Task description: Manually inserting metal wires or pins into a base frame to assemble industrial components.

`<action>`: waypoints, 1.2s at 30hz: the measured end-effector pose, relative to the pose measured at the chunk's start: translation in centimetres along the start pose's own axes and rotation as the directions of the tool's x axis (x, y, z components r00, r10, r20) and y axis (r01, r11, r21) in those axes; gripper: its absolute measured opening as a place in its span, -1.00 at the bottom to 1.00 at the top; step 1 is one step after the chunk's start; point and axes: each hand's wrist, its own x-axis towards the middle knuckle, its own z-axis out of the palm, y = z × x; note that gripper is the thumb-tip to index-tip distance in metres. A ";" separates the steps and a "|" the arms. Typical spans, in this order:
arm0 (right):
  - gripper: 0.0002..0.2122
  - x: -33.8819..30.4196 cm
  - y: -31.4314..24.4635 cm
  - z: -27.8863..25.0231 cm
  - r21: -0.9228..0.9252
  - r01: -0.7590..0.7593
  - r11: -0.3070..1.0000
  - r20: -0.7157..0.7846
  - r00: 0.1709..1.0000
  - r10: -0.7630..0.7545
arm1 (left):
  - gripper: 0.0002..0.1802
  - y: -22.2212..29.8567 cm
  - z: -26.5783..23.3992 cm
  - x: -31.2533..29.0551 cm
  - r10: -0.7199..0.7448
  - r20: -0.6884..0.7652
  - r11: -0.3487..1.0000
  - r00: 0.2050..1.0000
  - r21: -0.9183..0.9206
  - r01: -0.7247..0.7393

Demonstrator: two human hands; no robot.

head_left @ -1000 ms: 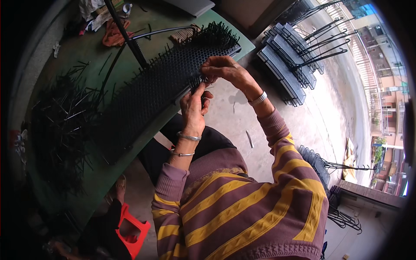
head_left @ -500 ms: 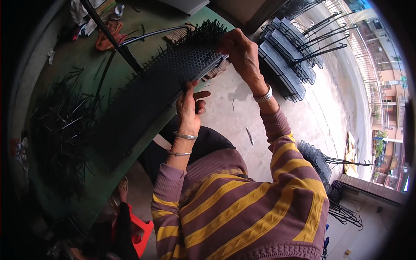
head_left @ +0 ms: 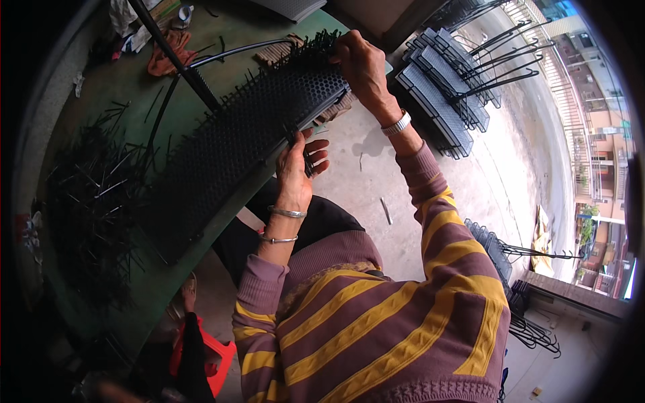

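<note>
A long black perforated panel (head_left: 235,134) lies on the green table (head_left: 161,292), with short black bits sticking up along its far edge. My left hand (head_left: 295,171) is at the panel's near edge, thumb up, closed loosely round a small bundle of thin black strips (head_left: 308,162). My right hand (head_left: 363,67) is above the panel's right end, beside a dense cluster of black bits (head_left: 316,50). Its fingers are pinched together; what they hold, if anything, is hidden.
A tangled heap of black strips (head_left: 94,201) covers the table's left part. A black bar (head_left: 175,60) slants over the panel. An orange cloth (head_left: 168,57) lies behind it. Stacked black mesh racks (head_left: 437,87) stand on the floor at right. A person's foot (head_left: 189,292) shows near a red stool (head_left: 218,356).
My right hand has moved slightly up and left along the panel's right end. In my left hand the fingers have shifted, and dark strips now show in it.
</note>
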 end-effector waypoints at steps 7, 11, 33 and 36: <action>-0.93 0.2 -0.5 -0.4 0.067 -0.016 0.998 0.040 0.999 0.014 | -0.68 -0.9 -1.4 0.9 -0.004 0.048 0.999 0.999 -0.051 0.006; -0.92 0.1 -0.5 -0.6 0.049 0.010 0.999 0.075 0.997 -0.013 | -0.71 -0.6 -0.9 0.5 0.001 0.042 0.999 0.999 -0.042 0.000; -0.91 0.6 -0.4 -0.4 0.121 -0.008 0.993 0.150 0.989 -0.010 | -0.76 -0.8 -1.1 0.0 0.073 0.103 0.995 0.992 -0.076 -0.066; -0.92 0.7 -0.2 -0.3 0.038 -0.038 0.999 0.170 0.985 0.031 | -0.76 -0.8 -1.0 -0.2 0.076 0.116 0.996 0.990 -0.065 -0.068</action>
